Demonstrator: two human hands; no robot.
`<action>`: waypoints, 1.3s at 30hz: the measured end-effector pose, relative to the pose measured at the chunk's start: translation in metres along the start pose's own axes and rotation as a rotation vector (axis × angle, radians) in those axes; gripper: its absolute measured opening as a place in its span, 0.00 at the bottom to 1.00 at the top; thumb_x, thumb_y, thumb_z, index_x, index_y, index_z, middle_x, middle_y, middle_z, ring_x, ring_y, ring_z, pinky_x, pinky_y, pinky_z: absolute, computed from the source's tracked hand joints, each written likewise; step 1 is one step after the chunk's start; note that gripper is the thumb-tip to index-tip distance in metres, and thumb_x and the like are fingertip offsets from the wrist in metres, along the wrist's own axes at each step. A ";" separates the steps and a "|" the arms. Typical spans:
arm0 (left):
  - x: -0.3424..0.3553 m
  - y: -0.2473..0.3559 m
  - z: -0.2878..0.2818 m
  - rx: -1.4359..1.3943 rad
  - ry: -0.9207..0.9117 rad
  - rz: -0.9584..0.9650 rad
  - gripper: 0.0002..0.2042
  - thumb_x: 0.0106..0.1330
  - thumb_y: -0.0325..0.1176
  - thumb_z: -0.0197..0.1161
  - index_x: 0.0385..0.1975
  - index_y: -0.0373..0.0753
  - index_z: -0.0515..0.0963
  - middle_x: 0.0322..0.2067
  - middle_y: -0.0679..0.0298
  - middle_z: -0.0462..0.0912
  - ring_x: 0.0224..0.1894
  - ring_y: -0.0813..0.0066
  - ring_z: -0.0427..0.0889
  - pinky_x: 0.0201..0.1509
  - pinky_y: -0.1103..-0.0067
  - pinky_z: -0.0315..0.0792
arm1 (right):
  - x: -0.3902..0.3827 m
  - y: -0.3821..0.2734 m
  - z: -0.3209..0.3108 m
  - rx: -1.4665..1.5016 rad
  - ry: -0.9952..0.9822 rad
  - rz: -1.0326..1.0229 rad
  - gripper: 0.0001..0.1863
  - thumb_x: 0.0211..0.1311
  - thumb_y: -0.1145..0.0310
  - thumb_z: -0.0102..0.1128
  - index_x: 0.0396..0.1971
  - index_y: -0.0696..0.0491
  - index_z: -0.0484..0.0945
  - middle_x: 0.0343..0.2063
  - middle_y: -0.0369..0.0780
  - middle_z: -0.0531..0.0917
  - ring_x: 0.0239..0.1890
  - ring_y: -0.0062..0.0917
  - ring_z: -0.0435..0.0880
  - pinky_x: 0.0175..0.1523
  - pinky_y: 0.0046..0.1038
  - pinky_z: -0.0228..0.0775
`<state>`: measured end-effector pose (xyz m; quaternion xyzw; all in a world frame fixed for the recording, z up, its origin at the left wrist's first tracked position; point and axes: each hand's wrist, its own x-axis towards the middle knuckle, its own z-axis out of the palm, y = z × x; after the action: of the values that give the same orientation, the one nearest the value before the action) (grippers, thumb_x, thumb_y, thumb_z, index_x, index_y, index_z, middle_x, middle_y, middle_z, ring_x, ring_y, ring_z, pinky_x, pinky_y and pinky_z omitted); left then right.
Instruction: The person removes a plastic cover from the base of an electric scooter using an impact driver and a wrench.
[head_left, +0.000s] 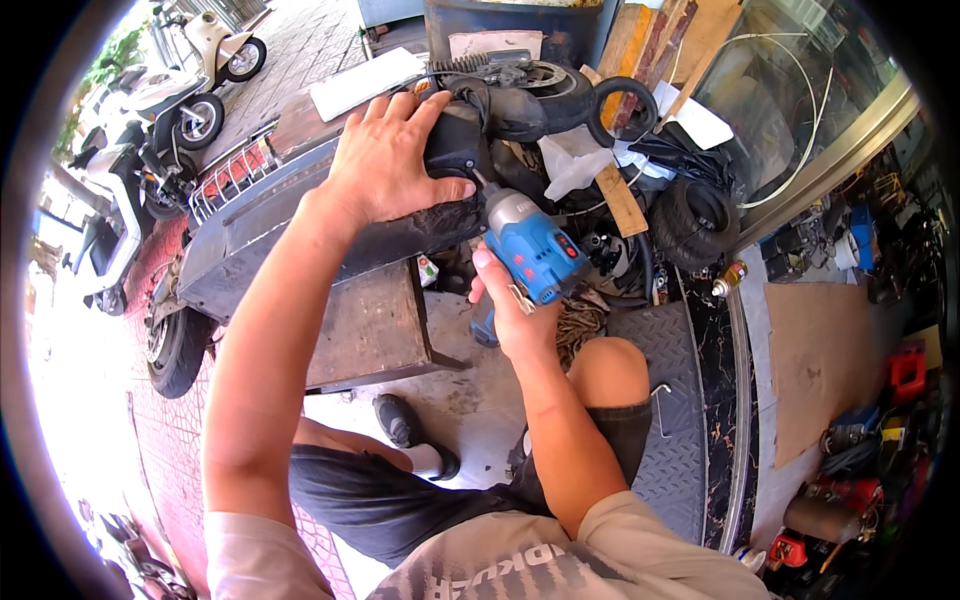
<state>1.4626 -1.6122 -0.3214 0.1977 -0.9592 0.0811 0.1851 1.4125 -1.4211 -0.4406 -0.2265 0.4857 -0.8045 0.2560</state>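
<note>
My left hand (395, 160) rests spread over the near end of a dark, scuffed scooter body (260, 240), its thumb lying beside a screw fixing. My right hand (515, 310) is wrapped round the grip of a blue and grey cordless impact driver (535, 255), whose nose points up-left at the panel's end, just by my left thumb. Whether the bit sits in a fastener is too small to tell. The scooter body lies over a worn wooden bench (370, 330), with a wheel (170, 350) hanging at its left end.
Tyres (690, 225), wood offcuts (622, 202) and a detached wheel (550, 95) crowd the back and right. Parked scooters (195, 120) line the upper left. A glass door (775, 110) and cluttered tools (830, 520) are at right. My legs and a metal tread plate (665, 460) are below.
</note>
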 end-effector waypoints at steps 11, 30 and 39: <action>-0.002 0.000 0.010 -0.024 0.074 -0.053 0.52 0.49 0.62 0.77 0.73 0.41 0.66 0.55 0.55 0.78 0.62 0.52 0.75 0.68 0.60 0.67 | 0.012 0.002 0.003 -0.132 0.003 -0.045 0.10 0.65 0.70 0.72 0.38 0.56 0.79 0.27 0.33 0.82 0.21 0.15 0.77 0.26 0.21 0.71; -0.004 0.004 0.011 -0.041 0.095 -0.121 0.50 0.53 0.58 0.77 0.74 0.40 0.64 0.55 0.56 0.79 0.61 0.58 0.77 0.66 0.62 0.68 | 0.023 -0.045 -0.019 -1.055 -0.139 -0.240 0.20 0.45 0.69 0.76 0.40 0.52 0.81 0.30 0.48 0.88 0.38 0.50 0.87 0.43 0.42 0.76; -0.003 0.007 0.006 -0.075 0.047 -0.140 0.50 0.53 0.53 0.78 0.75 0.42 0.62 0.65 0.55 0.75 0.67 0.55 0.72 0.72 0.61 0.64 | 0.019 -0.036 -0.016 -1.001 -0.044 -0.225 0.18 0.44 0.70 0.75 0.37 0.52 0.80 0.28 0.48 0.87 0.36 0.51 0.87 0.41 0.42 0.76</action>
<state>1.4606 -1.6062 -0.3289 0.2551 -0.9408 0.0365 0.2202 1.3809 -1.4080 -0.4133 -0.3891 0.7785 -0.4910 0.0381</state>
